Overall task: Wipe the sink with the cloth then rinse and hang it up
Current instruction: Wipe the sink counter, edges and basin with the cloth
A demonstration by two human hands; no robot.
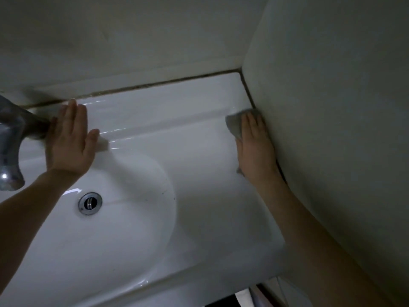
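A white ceramic sink (194, 173) fills the middle of the head view, with a chrome drain (90, 203) in its bowl. My right hand (256, 147) lies flat on a small grey cloth (235, 125), pressing it onto the sink's right ledge beside the side wall. Most of the cloth is hidden under the palm. My left hand (69, 140) rests flat on the back ledge with fingers spread, holding nothing, just right of the chrome tap (13, 140).
A wall (132, 41) runs along the sink's back edge with a dark grimy seam (155, 84). A second wall (332, 107) closes in the right side. The sink's front edge (199, 291) drops off at the bottom right.
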